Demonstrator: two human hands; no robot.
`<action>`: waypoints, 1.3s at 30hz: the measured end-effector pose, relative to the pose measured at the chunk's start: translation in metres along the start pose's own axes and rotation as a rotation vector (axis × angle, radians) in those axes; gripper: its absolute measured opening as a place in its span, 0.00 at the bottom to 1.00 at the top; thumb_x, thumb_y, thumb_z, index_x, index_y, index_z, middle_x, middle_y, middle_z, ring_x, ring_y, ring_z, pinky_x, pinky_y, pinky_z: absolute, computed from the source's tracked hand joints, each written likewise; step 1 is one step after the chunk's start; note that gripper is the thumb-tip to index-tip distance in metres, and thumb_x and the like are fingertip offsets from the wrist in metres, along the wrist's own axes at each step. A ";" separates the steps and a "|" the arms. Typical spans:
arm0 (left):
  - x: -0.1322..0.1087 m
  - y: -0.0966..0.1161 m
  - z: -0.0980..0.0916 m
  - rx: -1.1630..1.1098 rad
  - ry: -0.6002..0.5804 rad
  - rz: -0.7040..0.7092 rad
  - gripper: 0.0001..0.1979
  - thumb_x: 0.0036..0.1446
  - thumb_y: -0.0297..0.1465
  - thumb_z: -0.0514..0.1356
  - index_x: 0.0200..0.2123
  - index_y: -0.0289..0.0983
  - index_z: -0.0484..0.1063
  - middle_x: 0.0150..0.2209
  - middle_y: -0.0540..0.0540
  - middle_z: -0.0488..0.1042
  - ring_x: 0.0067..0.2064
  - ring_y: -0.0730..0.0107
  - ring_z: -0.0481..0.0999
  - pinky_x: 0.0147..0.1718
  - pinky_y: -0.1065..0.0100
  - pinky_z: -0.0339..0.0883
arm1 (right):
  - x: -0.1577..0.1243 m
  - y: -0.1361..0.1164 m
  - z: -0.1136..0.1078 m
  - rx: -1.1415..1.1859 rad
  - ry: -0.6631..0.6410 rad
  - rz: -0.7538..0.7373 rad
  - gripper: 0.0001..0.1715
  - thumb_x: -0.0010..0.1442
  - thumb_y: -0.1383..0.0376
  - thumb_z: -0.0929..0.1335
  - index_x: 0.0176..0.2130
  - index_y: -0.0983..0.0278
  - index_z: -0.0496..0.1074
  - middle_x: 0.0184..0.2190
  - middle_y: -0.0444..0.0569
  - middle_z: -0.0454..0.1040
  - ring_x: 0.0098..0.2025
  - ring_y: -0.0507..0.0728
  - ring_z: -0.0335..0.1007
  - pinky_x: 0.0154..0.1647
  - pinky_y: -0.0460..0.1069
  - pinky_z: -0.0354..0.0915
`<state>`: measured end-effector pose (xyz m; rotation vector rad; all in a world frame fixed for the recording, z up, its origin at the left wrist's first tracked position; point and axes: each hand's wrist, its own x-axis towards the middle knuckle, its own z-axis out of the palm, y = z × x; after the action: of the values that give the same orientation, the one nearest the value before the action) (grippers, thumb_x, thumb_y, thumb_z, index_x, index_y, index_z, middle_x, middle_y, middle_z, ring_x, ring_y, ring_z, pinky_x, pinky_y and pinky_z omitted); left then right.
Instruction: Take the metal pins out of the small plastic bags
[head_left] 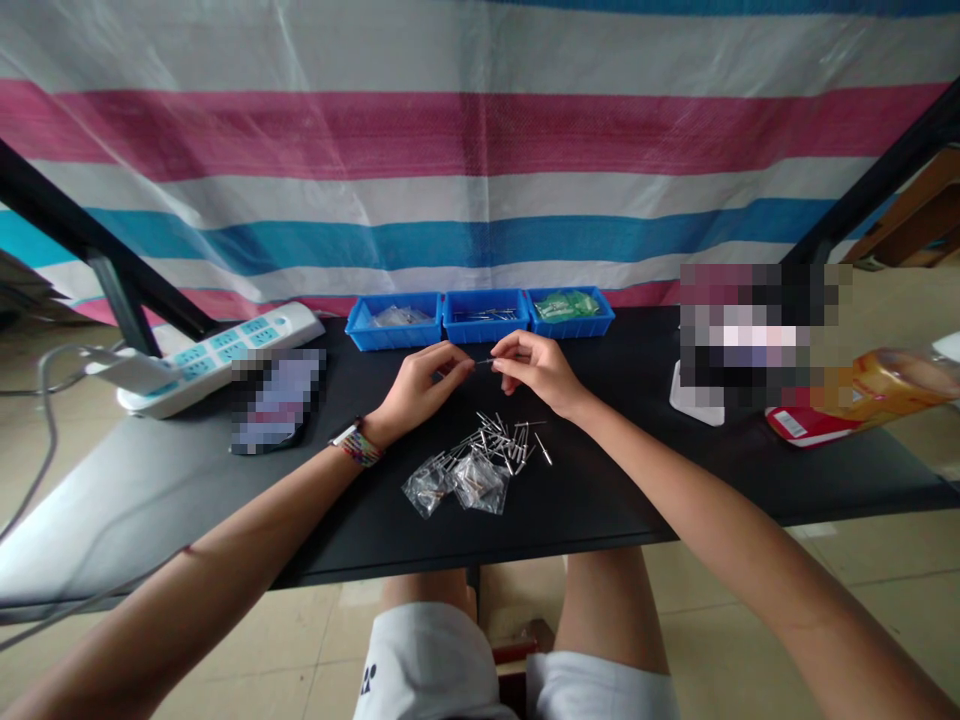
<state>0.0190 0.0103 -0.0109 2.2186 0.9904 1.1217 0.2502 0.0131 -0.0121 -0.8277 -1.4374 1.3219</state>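
Note:
My left hand (429,385) and my right hand (538,370) face each other over the black table, just in front of the blue trays. A thin metal rivet (484,362) spans the small gap between them, its ends pinched by the fingertips of both hands. Nearer to me lies a loose pile of silvery rivets (514,440). Two small clear plastic bags (480,482) with small pieces inside touch the pile's near side.
Three blue trays (486,325) line the table's back edge, holding clear bags, metal pins and a green packet. A white power strip (225,355) and a blurred item are at left. On the right are a white object (697,395) and a red-yellow package (840,400).

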 end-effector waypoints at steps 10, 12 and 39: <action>0.000 0.006 -0.003 -0.024 -0.005 -0.067 0.22 0.73 0.50 0.59 0.34 0.38 0.74 0.30 0.47 0.79 0.33 0.65 0.77 0.36 0.66 0.70 | 0.008 0.004 -0.004 -0.156 0.137 -0.130 0.11 0.56 0.60 0.76 0.33 0.62 0.73 0.28 0.42 0.75 0.22 0.50 0.71 0.22 0.45 0.69; 0.000 0.006 -0.004 -0.039 0.005 -0.076 0.22 0.72 0.50 0.59 0.36 0.38 0.72 0.30 0.48 0.78 0.33 0.66 0.77 0.36 0.67 0.70 | 0.018 0.003 -0.011 -0.274 0.250 -0.196 0.08 0.59 0.60 0.74 0.38 0.62 0.77 0.36 0.47 0.81 0.23 0.50 0.71 0.22 0.46 0.68; 0.001 0.002 -0.004 -0.015 -0.043 -0.078 0.16 0.70 0.42 0.60 0.35 0.37 0.73 0.30 0.48 0.78 0.32 0.67 0.77 0.34 0.68 0.69 | -0.018 -0.014 0.002 -0.817 -0.475 -0.296 0.21 0.62 0.80 0.70 0.41 0.58 0.87 0.42 0.47 0.78 0.38 0.53 0.73 0.41 0.48 0.63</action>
<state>0.0170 0.0101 -0.0075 2.1641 1.0379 1.0393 0.2556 -0.0069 -0.0019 -0.7750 -2.4461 0.6986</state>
